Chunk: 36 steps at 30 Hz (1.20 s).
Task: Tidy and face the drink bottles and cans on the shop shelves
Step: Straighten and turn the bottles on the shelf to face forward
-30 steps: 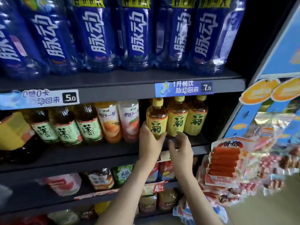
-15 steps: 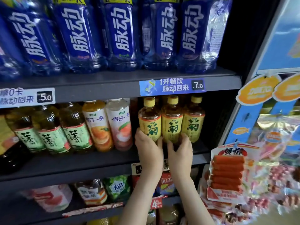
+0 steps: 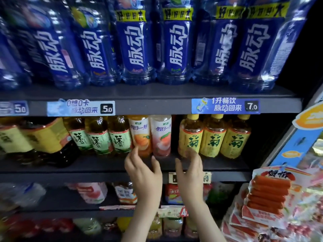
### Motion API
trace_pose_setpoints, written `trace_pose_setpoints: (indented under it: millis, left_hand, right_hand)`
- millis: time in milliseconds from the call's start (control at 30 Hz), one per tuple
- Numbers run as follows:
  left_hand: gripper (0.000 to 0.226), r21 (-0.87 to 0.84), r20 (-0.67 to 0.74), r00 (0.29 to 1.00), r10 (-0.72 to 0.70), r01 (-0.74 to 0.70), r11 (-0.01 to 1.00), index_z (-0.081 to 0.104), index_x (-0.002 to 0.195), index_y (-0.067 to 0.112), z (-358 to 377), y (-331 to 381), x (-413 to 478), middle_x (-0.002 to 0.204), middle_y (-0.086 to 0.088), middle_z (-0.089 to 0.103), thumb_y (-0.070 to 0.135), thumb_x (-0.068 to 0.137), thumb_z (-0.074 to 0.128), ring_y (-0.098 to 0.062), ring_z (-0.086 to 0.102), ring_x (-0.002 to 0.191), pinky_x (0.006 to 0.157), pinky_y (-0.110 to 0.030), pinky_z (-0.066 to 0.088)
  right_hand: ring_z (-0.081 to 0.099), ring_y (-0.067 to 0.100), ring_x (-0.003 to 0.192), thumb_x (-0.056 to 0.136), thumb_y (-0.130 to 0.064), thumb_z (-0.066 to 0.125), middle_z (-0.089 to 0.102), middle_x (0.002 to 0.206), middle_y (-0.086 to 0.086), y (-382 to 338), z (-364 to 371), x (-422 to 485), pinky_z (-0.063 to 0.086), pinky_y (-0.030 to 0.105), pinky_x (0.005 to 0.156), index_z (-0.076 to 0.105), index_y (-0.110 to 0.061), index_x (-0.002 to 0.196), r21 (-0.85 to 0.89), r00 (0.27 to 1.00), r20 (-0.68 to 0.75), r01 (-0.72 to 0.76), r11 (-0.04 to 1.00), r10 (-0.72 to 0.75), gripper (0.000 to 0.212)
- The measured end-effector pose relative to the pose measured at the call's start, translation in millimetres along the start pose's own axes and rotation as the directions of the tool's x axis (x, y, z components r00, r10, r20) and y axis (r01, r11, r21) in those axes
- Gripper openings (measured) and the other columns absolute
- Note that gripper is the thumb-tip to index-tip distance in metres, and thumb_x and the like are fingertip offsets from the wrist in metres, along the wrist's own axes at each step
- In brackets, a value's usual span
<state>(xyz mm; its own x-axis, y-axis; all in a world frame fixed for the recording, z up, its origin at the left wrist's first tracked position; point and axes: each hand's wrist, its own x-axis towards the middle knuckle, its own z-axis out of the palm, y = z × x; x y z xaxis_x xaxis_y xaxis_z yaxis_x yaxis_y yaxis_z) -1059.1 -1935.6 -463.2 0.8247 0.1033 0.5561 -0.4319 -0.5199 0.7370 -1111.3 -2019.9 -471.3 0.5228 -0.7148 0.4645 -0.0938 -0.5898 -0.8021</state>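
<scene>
Since a gap splits the peach juice btl (image 3: pixel 161 137) from the 3 yellow tea btls (image 3: pixel 214 140) on the mid shelf (image 3: pixel 70 177), both hands are up there. Left hand (image 3: pixel 143 170): fingers loosely spread, index tip on the orange juice btl (image 3: pixel 139 138), gripping nothing. Right hand (image 3: pixel 190 169): fingers spread at the leftmost tea btl's base. Labels face front; prob close the gap next.

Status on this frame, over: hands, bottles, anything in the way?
Left hand open, fingers at base of the orange juice bottle. Right hand open, at the leftmost yellow-label bottle. Both labels face front. Nothing blocking.
</scene>
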Motion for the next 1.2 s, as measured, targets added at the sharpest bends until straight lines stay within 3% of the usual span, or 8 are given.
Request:
trace_pose_setpoints:
  millis: [167,367,533,767,867,1000,1100,1200]
  left_hand:
    - [0.067,0.087,-0.108,0.993,-0.056,0.066,0.994,0.042,0.127,-0.005,-23,-41,33,0.123,-0.027,0.042,0.019,0.073,0.072,-0.037,0.037,0.115,0.097,-0.041,0.034]
    - [0.045,-0.062,0.071,0.997,0.011,-0.007,0.998,0.052,0.115,-0.002,-11,-65,46,0.108,-0.017,0.057,0.012,0.078,0.073,-0.031,0.057,0.102,0.088,-0.027,0.044]
    - [0.062,-0.04,-0.037,0.999,0.0,-0.002,0.999,0.045,0.124,-0.004,-4,-76,47,0.122,-0.023,0.046,0.011,0.073,0.076,-0.035,0.045,0.117,0.097,-0.032,0.039]
    - [0.075,0.05,-0.148,0.989,0.028,-0.021,0.999,0.036,0.128,-0.008,-33,-113,70,0.129,-0.029,0.035,0.023,0.073,0.076,-0.037,0.035,0.119,0.104,-0.041,0.031]
    - [0.077,0.023,-0.099,0.995,-0.026,0.028,0.999,0.033,0.131,-0.006,-49,-128,92,0.133,-0.027,0.032,0.026,0.075,0.075,-0.036,0.033,0.123,0.101,-0.041,0.037]
    - [0.065,0.021,0.01,0.999,-0.031,0.031,0.999,0.04,0.127,-0.003,-62,-136,108,0.127,-0.023,0.041,0.027,0.078,0.072,-0.034,0.042,0.118,0.093,-0.034,0.041]
    - [0.033,0.042,0.131,0.991,-0.001,-0.004,0.999,0.055,0.105,0.002,-66,-140,117,0.102,-0.014,0.056,0.025,0.084,0.067,-0.031,0.057,0.093,0.071,-0.028,0.043]
    - [0.02,0.045,0.239,0.971,-0.024,0.013,0.999,0.055,0.091,0.006,-64,-143,124,0.088,-0.006,0.058,0.025,0.089,0.061,-0.025,0.059,0.078,0.06,-0.023,0.035]
  right_hand:
    - [0.042,0.022,0.129,0.087,-0.014,0.066,0.047,0.136,0.008,-18,38,-2,0.027,0.012,0.097,0.039,-0.006,0.138,0.11,0.984,0.162,-0.093,0.99,0.074,0.058]
    - [0.037,0.026,0.134,0.086,-0.015,0.065,0.039,0.146,0.013,-14,74,12,0.031,0.028,0.105,0.024,-0.006,0.146,0.104,0.981,0.131,-0.154,0.983,0.14,0.073]
    - [0.044,0.034,0.123,0.08,-0.009,0.071,0.048,0.131,0.021,-7,91,21,0.03,0.02,0.09,0.036,0.003,0.137,0.04,0.994,-0.044,-0.102,0.994,0.103,0.068]
    - [0.036,0.035,0.125,0.076,-0.007,0.076,0.043,0.13,0.027,-25,104,6,0.028,0.028,0.1,0.032,0.007,0.137,0.005,0.963,-0.249,-0.104,0.995,0.102,0.076]
    - [0.039,0.031,0.11,0.075,-0.002,0.075,0.046,0.118,0.028,-51,123,-22,0.035,0.035,0.094,0.038,0.01,0.129,-0.042,0.931,-0.363,0.026,0.999,-0.039,0.066]
    - [0.048,0.031,0.098,0.077,-0.004,0.073,0.05,0.105,0.019,-78,165,-44,0.041,0.03,0.084,0.044,0.009,0.117,-0.051,0.974,-0.129,0.18,0.982,-0.185,0.052]
    - [0.051,0.024,0.086,0.082,-0.007,0.069,0.049,0.092,0.001,-92,182,-46,0.034,0.018,0.07,0.043,-0.014,0.1,0.041,0.996,0.039,0.076,0.996,-0.078,0.032]
    - [0.047,0.019,0.075,0.088,-0.012,0.062,0.048,0.085,-0.001,-96,190,-45,0.035,0.025,0.06,0.036,-0.02,0.09,0.047,0.998,0.062,0.017,0.999,-0.02,0.028]
